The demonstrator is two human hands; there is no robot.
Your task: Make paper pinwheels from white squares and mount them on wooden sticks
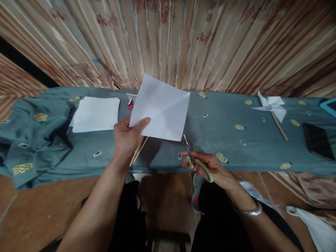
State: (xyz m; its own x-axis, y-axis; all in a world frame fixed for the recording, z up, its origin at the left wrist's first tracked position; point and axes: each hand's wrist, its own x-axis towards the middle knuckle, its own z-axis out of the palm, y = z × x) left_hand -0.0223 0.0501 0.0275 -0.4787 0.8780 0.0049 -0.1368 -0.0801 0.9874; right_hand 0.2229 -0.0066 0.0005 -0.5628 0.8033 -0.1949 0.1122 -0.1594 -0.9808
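Observation:
A square white sheet of paper [164, 108] with a faint diagonal crease is held up above the table. My left hand [128, 134] pinches it at its lower left corner, thumb on top. In my right hand [210, 168] are scissors [193, 161] with pale green handles, fingers through the loops. Their slightly parted blades point up toward the paper's lower right corner; whether they touch it I cannot tell. Several thin wooden sticks [138, 150] lie under the paper, their far ends hidden. Partly behind the sheet is a small box with red on it [131, 102].
A stack of white paper [96, 113] lies on the left of the narrow cloth-covered table [223, 136], near bunched cloth [39, 140]. On the right are a white paper pinwheel [273, 105] on a stick, a black phone [318, 140] and a blue-edged object [329, 105]. A curtain [168, 42] hangs behind.

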